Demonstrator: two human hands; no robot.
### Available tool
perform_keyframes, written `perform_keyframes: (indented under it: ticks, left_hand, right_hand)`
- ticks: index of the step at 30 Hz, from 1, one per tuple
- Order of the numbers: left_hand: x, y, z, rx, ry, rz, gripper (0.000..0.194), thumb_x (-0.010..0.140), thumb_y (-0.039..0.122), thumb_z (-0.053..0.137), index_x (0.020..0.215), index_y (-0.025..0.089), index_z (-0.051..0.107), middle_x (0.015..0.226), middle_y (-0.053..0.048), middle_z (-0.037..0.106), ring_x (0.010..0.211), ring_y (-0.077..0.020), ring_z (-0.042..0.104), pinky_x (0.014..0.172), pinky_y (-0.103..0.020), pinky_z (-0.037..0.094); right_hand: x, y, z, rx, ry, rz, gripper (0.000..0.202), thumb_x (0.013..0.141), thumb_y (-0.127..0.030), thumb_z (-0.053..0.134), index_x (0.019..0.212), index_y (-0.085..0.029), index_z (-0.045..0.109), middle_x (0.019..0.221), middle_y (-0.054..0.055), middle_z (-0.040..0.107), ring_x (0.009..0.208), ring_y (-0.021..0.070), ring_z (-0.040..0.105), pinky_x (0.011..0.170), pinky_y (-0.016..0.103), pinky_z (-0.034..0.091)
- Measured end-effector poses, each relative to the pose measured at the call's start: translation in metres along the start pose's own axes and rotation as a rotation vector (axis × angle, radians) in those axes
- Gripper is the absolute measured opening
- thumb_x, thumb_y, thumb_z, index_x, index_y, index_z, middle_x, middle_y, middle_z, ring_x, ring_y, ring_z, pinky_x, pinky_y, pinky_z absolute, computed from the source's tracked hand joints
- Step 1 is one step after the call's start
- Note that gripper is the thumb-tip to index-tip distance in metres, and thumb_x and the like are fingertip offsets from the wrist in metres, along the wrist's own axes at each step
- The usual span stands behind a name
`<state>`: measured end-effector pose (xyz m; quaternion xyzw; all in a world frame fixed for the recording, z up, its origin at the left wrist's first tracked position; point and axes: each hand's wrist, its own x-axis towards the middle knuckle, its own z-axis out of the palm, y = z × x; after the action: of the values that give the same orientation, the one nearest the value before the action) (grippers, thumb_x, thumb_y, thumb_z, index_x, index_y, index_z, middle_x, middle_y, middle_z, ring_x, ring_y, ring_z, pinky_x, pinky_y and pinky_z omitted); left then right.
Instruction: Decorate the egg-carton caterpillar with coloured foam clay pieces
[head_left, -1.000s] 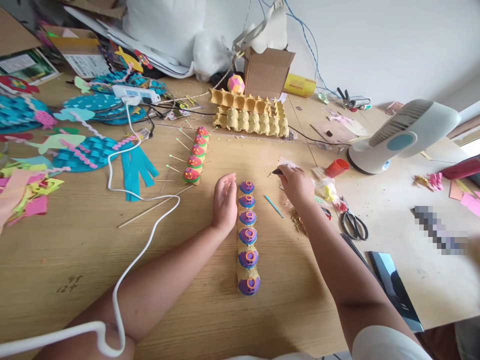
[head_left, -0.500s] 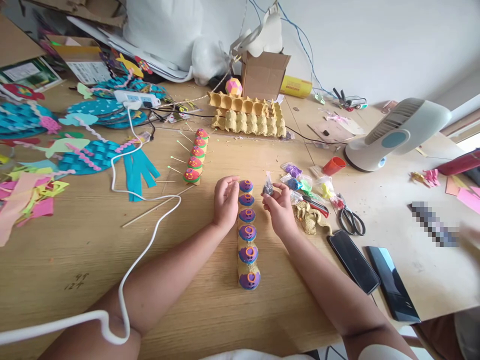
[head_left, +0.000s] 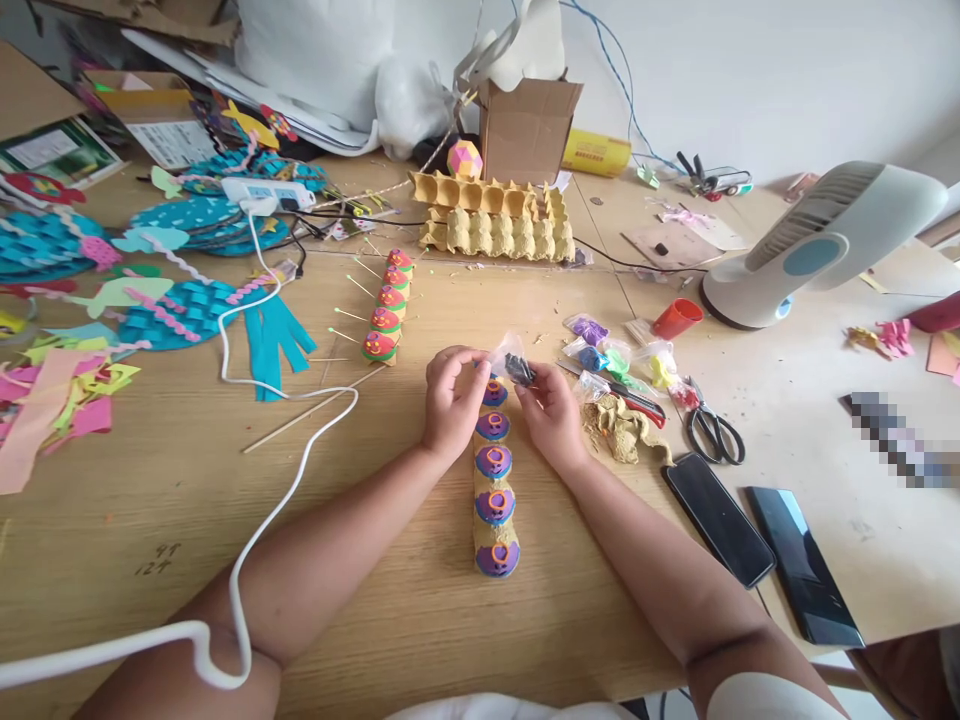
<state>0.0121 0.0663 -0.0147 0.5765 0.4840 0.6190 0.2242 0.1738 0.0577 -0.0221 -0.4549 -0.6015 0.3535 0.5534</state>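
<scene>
A small clear bag with black clay is held between both hands over the far end of a purple egg-carton strip. My left hand pinches the bag's left edge. My right hand grips its right side, around the black clay. The strip's bumps carry purple caps with orange rings and small dark marks, and its farthest part is hidden under the bag and fingers. Left of it stands a red and green strip with pins sticking out.
Bagged coloured clay, a red cup, scissors and two phones lie to the right. A fan stands behind them. Egg cartons are at the back; a white cable crosses the left side.
The bag has moved left in my right hand, and my left hand has taken hold of its other edge. The view has shifted slightly.
</scene>
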Motion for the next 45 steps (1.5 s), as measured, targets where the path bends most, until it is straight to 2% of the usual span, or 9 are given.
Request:
perform_keyframes:
  ticks: [3,12,19,30,34,39,45]
  left_hand:
    - [-0.001,-0.002,0.000,-0.003,0.008,0.004,0.017,0.100,0.038,0.064,0.104,0.024,0.072,0.112,-0.007,0.071,0.114,-0.0215,0.065,0.102,-0.038,0.051]
    - [0.000,0.003,-0.002,0.078,0.035,0.137,0.012,0.096,0.034,0.072,0.102,0.025,0.073,0.107,-0.006,0.069,0.114,-0.0223,0.065,0.107,-0.041,0.050]
    - [0.000,0.001,-0.003,0.096,0.081,0.149,0.007,0.092,0.030,0.075,0.094,0.024,0.073,0.105,-0.005,0.067,0.112,-0.0224,0.065,0.108,-0.042,0.049]
    - [0.000,0.002,-0.003,0.138,0.039,0.099,0.017,0.095,0.040,0.072,0.090,0.024,0.072,0.108,-0.006,0.068,0.116,-0.0230,0.064,0.110,-0.043,0.046]
    - [0.000,0.002,-0.003,0.130,0.042,0.088,0.018,0.096,0.042,0.070,0.092,0.025,0.072,0.108,-0.006,0.068,0.116,-0.0230,0.064,0.112,-0.042,0.045]
    - [-0.003,0.002,-0.003,0.094,-0.008,0.082,0.017,0.096,0.041,0.071,0.097,0.024,0.073,0.113,-0.007,0.068,0.120,-0.0235,0.063,0.113,-0.042,0.044]
    - [-0.003,-0.001,-0.003,0.075,0.000,0.080,0.015,0.095,0.038,0.072,0.097,0.023,0.072,0.112,-0.007,0.068,0.119,-0.0237,0.063,0.112,-0.043,0.046]
  right_hand:
    - [-0.004,-0.002,0.003,-0.004,-0.002,-0.006,0.027,0.094,-0.030,0.069,0.121,-0.025,0.068,0.114,0.007,0.079,0.102,0.0208,0.076,0.092,0.038,0.063]
    - [0.000,-0.006,0.001,-0.007,0.058,0.019,0.016,0.088,-0.025,0.072,0.103,-0.024,0.074,0.101,0.004,0.083,0.092,0.0212,0.078,0.087,0.036,0.064]
    - [-0.002,-0.005,0.000,-0.059,0.064,-0.053,0.015,0.089,-0.025,0.069,0.102,-0.024,0.076,0.099,0.004,0.083,0.088,0.0199,0.076,0.084,0.036,0.063]
    - [-0.001,-0.005,0.001,-0.104,0.106,-0.128,0.016,0.088,-0.019,0.065,0.102,-0.024,0.070,0.099,0.005,0.077,0.093,0.0197,0.072,0.083,0.036,0.061]
    - [-0.002,-0.009,0.002,-0.099,0.066,-0.112,0.018,0.088,-0.025,0.070,0.106,-0.024,0.066,0.101,0.006,0.076,0.092,0.0204,0.071,0.084,0.037,0.061]
    - [-0.004,-0.012,0.002,-0.053,0.039,-0.114,0.020,0.092,-0.037,0.072,0.106,-0.024,0.065,0.101,0.006,0.074,0.092,0.0201,0.071,0.084,0.037,0.061]
    - [-0.002,-0.011,0.003,-0.037,0.045,-0.083,0.021,0.093,-0.040,0.071,0.106,-0.024,0.066,0.102,0.006,0.076,0.095,0.0199,0.072,0.085,0.036,0.062]
